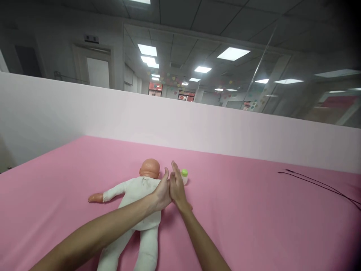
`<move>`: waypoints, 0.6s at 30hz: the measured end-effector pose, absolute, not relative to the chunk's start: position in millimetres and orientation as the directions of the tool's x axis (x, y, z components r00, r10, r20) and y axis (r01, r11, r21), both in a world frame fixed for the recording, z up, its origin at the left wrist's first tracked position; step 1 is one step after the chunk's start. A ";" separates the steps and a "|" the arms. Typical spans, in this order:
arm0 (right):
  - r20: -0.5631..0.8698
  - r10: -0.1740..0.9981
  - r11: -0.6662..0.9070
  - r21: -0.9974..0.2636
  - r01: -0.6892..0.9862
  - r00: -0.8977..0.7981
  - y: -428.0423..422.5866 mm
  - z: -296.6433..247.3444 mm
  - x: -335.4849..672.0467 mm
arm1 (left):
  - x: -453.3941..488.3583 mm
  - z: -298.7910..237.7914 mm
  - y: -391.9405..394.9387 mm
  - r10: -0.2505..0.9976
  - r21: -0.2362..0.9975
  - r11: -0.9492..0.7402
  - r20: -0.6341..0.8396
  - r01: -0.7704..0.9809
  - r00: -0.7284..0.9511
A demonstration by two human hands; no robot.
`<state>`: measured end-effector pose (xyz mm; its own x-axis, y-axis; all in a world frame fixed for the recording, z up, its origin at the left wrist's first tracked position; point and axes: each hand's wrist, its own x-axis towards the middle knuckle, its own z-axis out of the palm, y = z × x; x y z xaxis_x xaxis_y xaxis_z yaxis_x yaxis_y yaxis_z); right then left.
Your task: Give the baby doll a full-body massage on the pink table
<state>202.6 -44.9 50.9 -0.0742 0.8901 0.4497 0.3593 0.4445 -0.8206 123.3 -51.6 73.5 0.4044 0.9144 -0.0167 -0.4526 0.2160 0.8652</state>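
Over the right side of a baby doll (142,190), my left hand (163,192) and my right hand (176,186) meet palm to palm. My right hand's fingers stretch upward, pressed flat. The left thumb points up; the other left fingers are mostly hidden. Neither hand shows a thing in it. The doll lies with the back of its bald head toward me, in a white cloth body, one arm reaching out to the left. My left forearm crosses in front of its lower body. Just behind my right hand stands a small bottle (185,180) with a light green cap, partly covered.
A pink padded surface (239,210) spreads under everything. Thin black cords (318,183) lie at its right side. A low white wall (169,120) runs along the back, with glass above it and a lit room beyond.
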 end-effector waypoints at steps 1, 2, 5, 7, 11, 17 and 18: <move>0.433 0.898 0.430 -0.828 0.360 -0.077 -50.5 52.0 196.8 | 114.4 76.3 -57.8 0.916 0.864 0.204 -0.002 -0.461 0.400; 0.430 0.897 0.435 -0.823 0.365 -0.098 -57.8 52.1 189.9 | 106.0 79.1 -62.0 0.928 0.869 0.174 0.014 -0.463 0.374; 0.516 0.824 0.567 -0.727 0.388 -0.236 -82.5 51.9 165.0 | 85.1 84.7 -68.7 0.971 0.904 0.056 0.049 -0.424 0.233; 0.549 0.780 0.626 -0.683 0.376 -0.300 -90.2 54.5 154.5 | 70.7 84.7 -74.3 0.976 0.919 0.033 0.055 -0.393 0.210; 0.492 0.842 0.538 -0.731 0.420 -0.221 -73.1 60.1 166.4 | 23.5 75.8 -87.2 0.963 0.980 -0.170 0.188 -0.103 0.193; 0.393 0.854 0.496 -0.417 0.761 -0.341 -51.8 41.0 175.8 | -41.3 37.0 -73.8 0.918 0.650 -0.338 0.387 0.680 0.087; 0.379 0.860 0.475 -0.352 0.806 -0.341 -50.9 36.3 170.3 | -43.4 30.5 -69.4 0.931 0.612 -0.307 0.351 0.729 0.097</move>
